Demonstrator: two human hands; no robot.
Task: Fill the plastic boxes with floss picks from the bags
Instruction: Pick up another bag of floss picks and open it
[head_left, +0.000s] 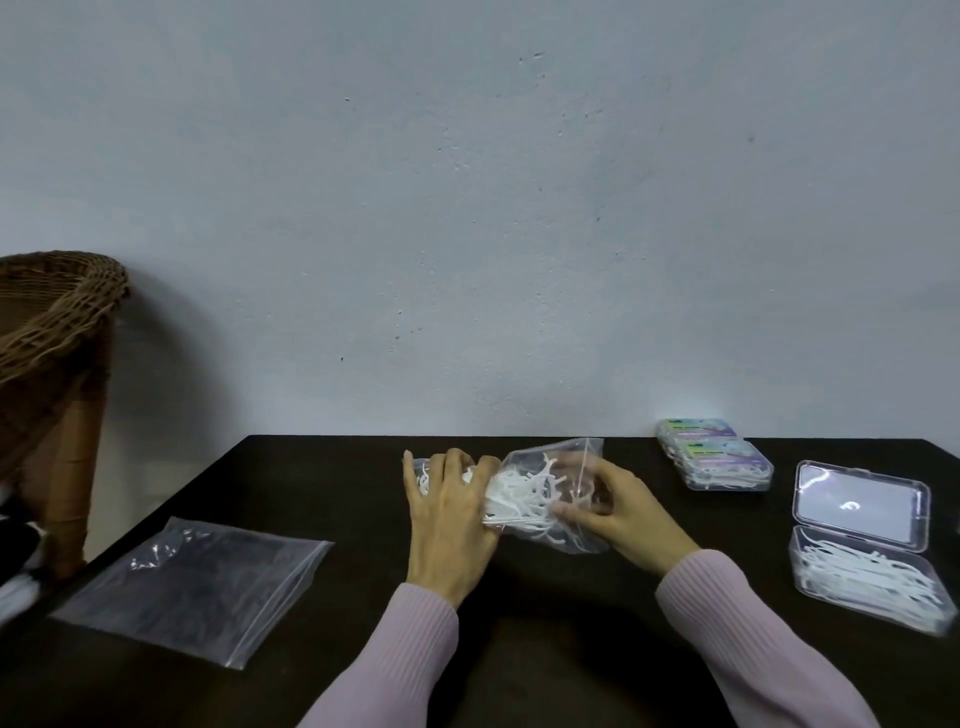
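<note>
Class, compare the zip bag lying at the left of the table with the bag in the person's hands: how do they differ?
The left bag lies flat and looks empty; the held bag is bulged with white floss picks. The left bag is untouched; the held bag is gripped by the left hand and right hand. Both are clear plastic.
</note>
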